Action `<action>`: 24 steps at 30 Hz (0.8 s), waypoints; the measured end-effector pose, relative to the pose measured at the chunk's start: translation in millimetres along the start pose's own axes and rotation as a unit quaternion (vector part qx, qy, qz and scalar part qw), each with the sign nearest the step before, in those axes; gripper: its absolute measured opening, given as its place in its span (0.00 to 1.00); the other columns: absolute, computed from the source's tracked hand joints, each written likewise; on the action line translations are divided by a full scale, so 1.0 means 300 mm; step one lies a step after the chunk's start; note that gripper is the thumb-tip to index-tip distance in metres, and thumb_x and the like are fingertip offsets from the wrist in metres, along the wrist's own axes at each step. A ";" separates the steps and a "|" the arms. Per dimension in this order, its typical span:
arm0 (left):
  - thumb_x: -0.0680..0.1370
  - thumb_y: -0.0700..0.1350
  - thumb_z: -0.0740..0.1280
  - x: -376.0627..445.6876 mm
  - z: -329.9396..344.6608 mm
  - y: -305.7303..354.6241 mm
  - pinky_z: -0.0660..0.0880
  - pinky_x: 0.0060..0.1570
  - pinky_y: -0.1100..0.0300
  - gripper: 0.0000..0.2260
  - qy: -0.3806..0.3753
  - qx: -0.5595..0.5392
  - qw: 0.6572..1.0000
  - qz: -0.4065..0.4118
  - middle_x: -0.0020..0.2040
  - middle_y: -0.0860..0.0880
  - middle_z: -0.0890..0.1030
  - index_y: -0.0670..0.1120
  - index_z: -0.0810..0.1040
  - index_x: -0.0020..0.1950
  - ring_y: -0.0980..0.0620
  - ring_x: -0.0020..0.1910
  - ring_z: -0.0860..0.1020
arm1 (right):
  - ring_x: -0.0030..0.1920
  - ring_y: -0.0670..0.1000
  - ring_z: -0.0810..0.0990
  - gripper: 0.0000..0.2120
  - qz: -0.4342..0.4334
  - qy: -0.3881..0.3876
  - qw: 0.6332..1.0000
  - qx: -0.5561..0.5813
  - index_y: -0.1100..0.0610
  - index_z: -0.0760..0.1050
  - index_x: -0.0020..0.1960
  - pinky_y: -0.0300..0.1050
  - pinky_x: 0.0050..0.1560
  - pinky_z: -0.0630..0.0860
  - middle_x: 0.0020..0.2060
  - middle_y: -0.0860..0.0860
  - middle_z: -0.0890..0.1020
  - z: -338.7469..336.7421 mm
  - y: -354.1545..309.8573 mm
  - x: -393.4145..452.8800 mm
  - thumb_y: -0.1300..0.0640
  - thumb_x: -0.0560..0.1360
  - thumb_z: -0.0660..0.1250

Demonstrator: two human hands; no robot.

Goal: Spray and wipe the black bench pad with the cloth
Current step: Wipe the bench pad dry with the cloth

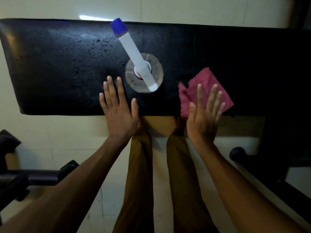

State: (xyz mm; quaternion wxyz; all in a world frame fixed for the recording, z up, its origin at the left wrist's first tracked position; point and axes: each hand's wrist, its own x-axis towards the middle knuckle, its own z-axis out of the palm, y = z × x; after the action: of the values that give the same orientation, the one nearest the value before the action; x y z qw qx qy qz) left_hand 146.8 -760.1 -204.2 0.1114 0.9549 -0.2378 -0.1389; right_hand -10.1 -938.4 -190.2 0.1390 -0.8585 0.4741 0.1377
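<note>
My legs: brown trousers (141,174) ran down the middle of the view, straight below me, over a pale tiled floor (67,132)
Dark gear on the floor: black bars and a padded piece (33,179) lay low at my left, and a round black knob (238,153) sat at my right
My left hand (117,113): it lay flat over the near edge of the bench pad (50,68), my fingers (110,88) straight and spread, holding nothing, just left of the bottle
My right hand (202,118): it was opened out with the fingers straight, tilted over the near edge, their tips over the cloth (207,91); whether they touched it I could not tell
Cloth: a crumpled pink-red rag lay on the black pad near its front edge, right of the bottle
Spray bottle (143,73): it stood upright mid-pad between my two hands, clear body seen from above, white sprayer head pointing away to the left with a blue nozzle (118,27)
Pad surface: droplets (94,47) speckled the black cover left of the bottle; the right half was too dark to judge
</note>
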 end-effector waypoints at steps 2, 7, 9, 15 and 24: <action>0.84 0.54 0.54 0.001 0.002 -0.002 0.46 0.80 0.42 0.31 0.000 0.001 1.000 -0.001 0.83 0.38 0.50 0.41 0.51 0.83 0.41 0.82 0.48 | 0.81 0.61 0.41 0.28 0.040 -0.004 0.999 0.012 0.44 0.41 0.82 0.65 0.79 0.41 0.82 0.59 0.43 0.020 -0.098 -0.026 0.42 0.84 0.44; 0.84 0.53 0.54 -0.003 0.001 0.000 0.46 0.80 0.42 0.31 0.002 -0.009 1.000 -0.001 0.83 0.38 0.50 0.41 0.51 0.83 0.41 0.82 0.48 | 0.81 0.57 0.39 0.27 -0.169 -0.039 0.984 -0.038 0.42 0.42 0.82 0.59 0.80 0.40 0.82 0.55 0.42 -0.012 -0.018 0.015 0.40 0.85 0.43; 0.84 0.54 0.54 -0.004 0.004 0.000 0.46 0.80 0.42 0.31 0.010 -0.006 1.000 0.000 0.83 0.38 0.50 0.41 0.51 0.83 0.41 0.82 0.48 | 0.81 0.58 0.41 0.27 -0.065 -0.007 0.998 -0.012 0.45 0.45 0.82 0.61 0.80 0.41 0.82 0.57 0.44 -0.024 -0.056 0.081 0.42 0.85 0.46; 0.83 0.53 0.54 -0.007 0.022 0.000 0.47 0.80 0.42 0.31 0.024 0.005 1.000 -0.003 0.83 0.39 0.51 0.41 0.53 0.83 0.41 0.82 0.49 | 0.81 0.62 0.40 0.29 -0.171 -0.023 0.985 -0.016 0.44 0.41 0.82 0.62 0.77 0.36 0.81 0.59 0.42 -0.084 -0.218 0.329 0.38 0.84 0.40; 0.83 0.54 0.54 -0.004 0.005 -0.007 0.45 0.80 0.44 0.31 0.004 -0.010 1.000 -0.002 0.83 0.41 0.49 0.43 0.51 0.83 0.43 0.83 0.47 | 0.81 0.60 0.39 0.29 -0.221 -0.040 0.973 -0.046 0.44 0.41 0.82 0.64 0.79 0.39 0.82 0.56 0.41 -0.120 -0.142 0.351 0.39 0.83 0.39</action>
State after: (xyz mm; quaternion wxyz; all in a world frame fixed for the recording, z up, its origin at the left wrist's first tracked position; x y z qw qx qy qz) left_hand 146.2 -758.1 -205.9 0.1212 0.9548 -0.2338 -0.1376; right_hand 83.8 -1011.5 -191.1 0.1455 -0.9412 0.2598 0.1598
